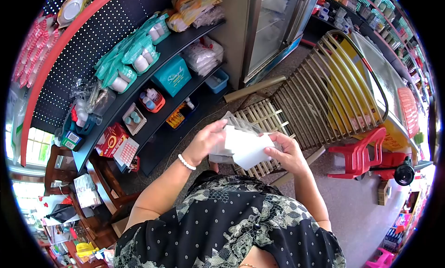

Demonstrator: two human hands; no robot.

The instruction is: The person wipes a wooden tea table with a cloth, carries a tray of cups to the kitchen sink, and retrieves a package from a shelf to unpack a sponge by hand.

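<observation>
White paper-like sheets (250,149) lie between my two hands in front of my body, with clear plastic wrapping (241,123) around their upper and left side. My left hand (205,143), below which a white bead bracelet shows, rests at the left edge of the plastic and sheets with its fingers bent. On the other side, my right hand (288,153) pinches the right edge of the white sheets between thumb and fingers.
A bamboo lounge chair (324,92) stands beyond my hands. Black shelves (157,66) with teal packs (134,54) and a teal box (171,75) are at the left. Red plastic stools (359,152) stand at the right. A wooden chair (99,189) is at the lower left.
</observation>
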